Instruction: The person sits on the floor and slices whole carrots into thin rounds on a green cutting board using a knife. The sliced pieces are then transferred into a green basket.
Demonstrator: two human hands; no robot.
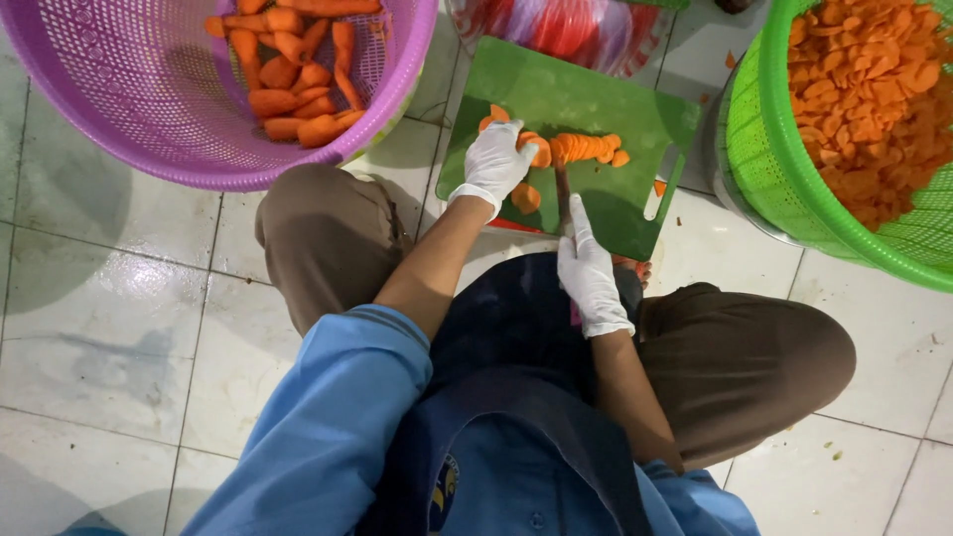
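A green cutting board point(615, 213) lies on the tiled floor in front of my knees. My left hand point(493, 162), in a white glove, presses down on a carrot point(536, 149) at the board's middle. A row of cut carrot slices point(588, 147) fans out to the right of it. My right hand point(588, 273), also gloved, grips the handle of a knife whose blade point(562, 189) points up toward the carrot. One loose slice point(525, 198) lies near the board's front edge.
A purple basket point(129, 109) with several peeled whole carrots point(298, 74) stands at the upper left. A green basket point(784, 169) heaped with carrot slices point(874, 99) stands at the right. A red-and-white plastic bag point(566, 30) lies behind the board.
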